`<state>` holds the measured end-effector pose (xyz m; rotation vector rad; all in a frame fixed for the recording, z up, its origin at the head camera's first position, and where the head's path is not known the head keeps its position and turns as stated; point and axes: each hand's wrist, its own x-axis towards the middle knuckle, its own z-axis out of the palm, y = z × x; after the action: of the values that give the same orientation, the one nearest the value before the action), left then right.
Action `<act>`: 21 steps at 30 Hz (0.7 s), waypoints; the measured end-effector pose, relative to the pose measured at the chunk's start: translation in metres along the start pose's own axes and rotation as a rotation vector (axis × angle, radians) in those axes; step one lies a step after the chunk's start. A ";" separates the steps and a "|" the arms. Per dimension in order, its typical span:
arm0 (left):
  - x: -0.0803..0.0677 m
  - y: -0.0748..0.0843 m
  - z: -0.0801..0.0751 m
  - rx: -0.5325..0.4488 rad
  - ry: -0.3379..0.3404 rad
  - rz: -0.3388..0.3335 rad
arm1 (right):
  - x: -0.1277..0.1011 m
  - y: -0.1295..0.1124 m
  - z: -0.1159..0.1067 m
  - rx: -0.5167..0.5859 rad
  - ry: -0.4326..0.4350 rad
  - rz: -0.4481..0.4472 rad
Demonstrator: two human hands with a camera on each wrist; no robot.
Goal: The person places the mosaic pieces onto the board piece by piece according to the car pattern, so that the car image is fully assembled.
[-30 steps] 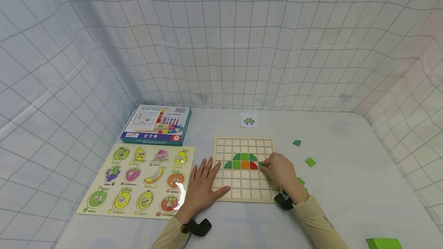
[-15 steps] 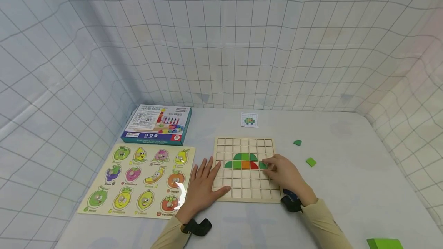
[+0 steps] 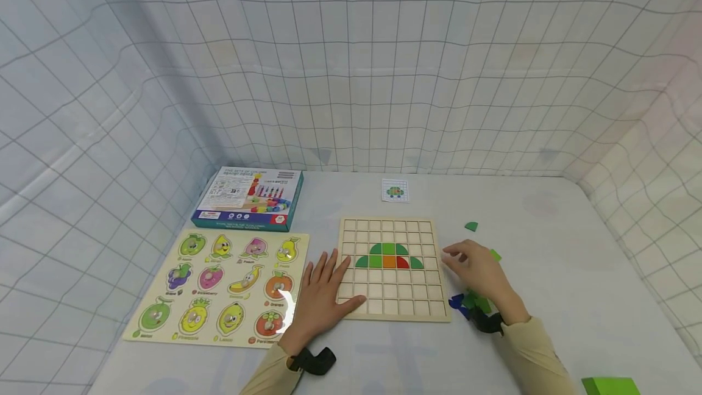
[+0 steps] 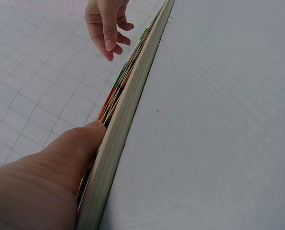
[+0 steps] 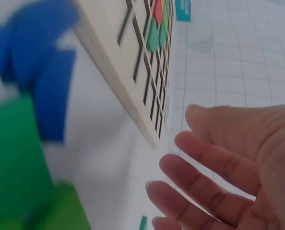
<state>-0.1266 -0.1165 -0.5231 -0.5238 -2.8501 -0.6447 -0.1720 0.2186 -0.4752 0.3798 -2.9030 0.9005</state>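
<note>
A wooden grid board (image 3: pixel 395 303) lies on the table, with green, orange and red tiles set in its middle rows. At the right end of that pattern sits a dark green quarter-round tile (image 3: pixel 416 263). My left hand (image 3: pixel 322 297) rests with spread fingers on the board's left edge; its thumb (image 4: pixel 80 141) lies on the rim in the left wrist view. Just off the board's right edge is my right hand (image 3: pixel 479 270), fingers loosely bent and holding nothing. Beneath its wrist lie blue tiles (image 3: pixel 459 303) and green tiles (image 3: pixel 478 302), partly hidden.
A quarter-round green tile (image 3: pixel 471 226) lies at the back right; a light green square (image 3: pixel 496 255) is partly behind the right hand. A pattern card (image 3: pixel 395 190) lies behind the board. A fruit puzzle (image 3: pixel 219 288) and a box (image 3: pixel 247 199) are left; a green block (image 3: pixel 610 386) is front right.
My right hand has let go of the dark green quarter-round tile in the board and drawn back to the right, uncovering blue and green tiles. My left hand has stayed in place.
</note>
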 end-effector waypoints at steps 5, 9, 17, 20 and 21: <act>0.000 0.001 -0.002 -0.004 -0.006 -0.005 | 0.011 0.013 -0.019 -0.037 0.050 0.064; 0.000 0.001 -0.002 -0.003 -0.004 -0.005 | 0.025 0.020 -0.036 -0.073 0.062 0.137; 0.000 0.000 0.000 -0.013 -0.018 -0.008 | 0.050 0.036 -0.044 -0.143 0.003 0.314; 0.000 0.000 0.001 -0.004 -0.016 -0.011 | 0.058 0.041 -0.039 -0.154 -0.022 0.354; -0.001 0.000 0.001 -0.004 -0.012 -0.012 | 0.060 0.042 -0.037 -0.157 -0.029 0.362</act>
<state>-0.1262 -0.1163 -0.5239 -0.5137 -2.8653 -0.6518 -0.2407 0.2604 -0.4588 -0.1513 -3.0971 0.6982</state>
